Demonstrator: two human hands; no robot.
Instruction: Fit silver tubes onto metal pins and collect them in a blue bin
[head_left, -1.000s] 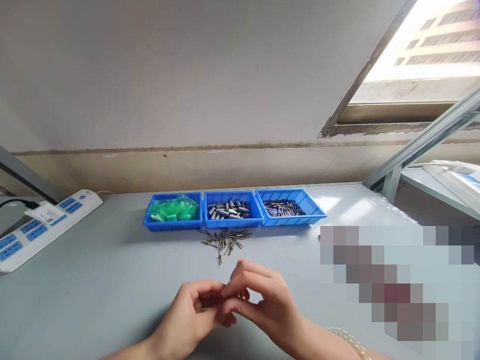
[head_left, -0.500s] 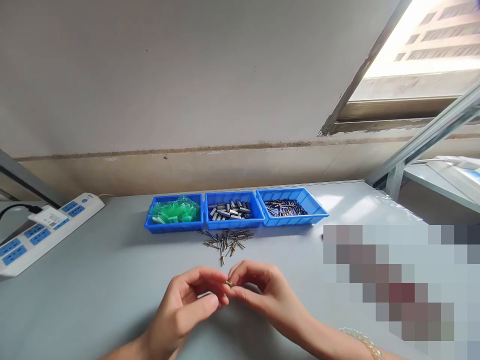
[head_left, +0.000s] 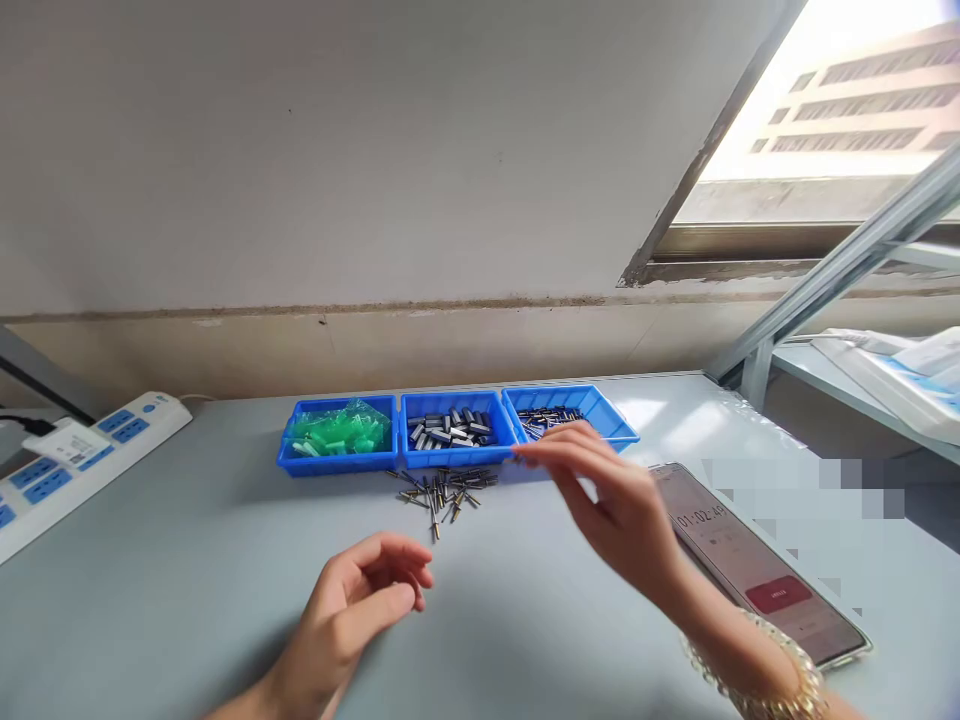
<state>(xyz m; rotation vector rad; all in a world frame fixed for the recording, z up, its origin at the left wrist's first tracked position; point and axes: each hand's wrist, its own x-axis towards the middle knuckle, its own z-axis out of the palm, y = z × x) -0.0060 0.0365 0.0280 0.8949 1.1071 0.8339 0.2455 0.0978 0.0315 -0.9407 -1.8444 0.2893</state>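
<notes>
My left hand point(head_left: 367, 600) rests above the grey table with fingers curled and thumb apart, nothing visible in it. My right hand point(head_left: 600, 490) reaches to the front of the right blue bin point(head_left: 619, 432), fingertips pinched near the gap beside the middle bin; whatever they hold is too small to make out. Dark rivets point(head_left: 551, 418) lie in the right bin, partly behind this hand. Metal cylinders point(head_left: 450, 430) fill part of the middle bin point(head_left: 457, 458). A pile of rivets point(head_left: 439, 492) with brass-coloured ends lies on the table in front of it.
A left blue bin point(head_left: 337, 465) holds green pieces in a clear bag point(head_left: 345, 428). A phone point(head_left: 757, 560) showing a timer lies under and beyond my right forearm. The power strip point(head_left: 97, 450) is at the left, and a metal frame point(head_left: 832, 255) stands at the right.
My right hand has left my left hand and moved up and right to the bins. The small brass-coloured piece between the hands no longer shows there. The view has shifted slightly, and the phone now shows.
</notes>
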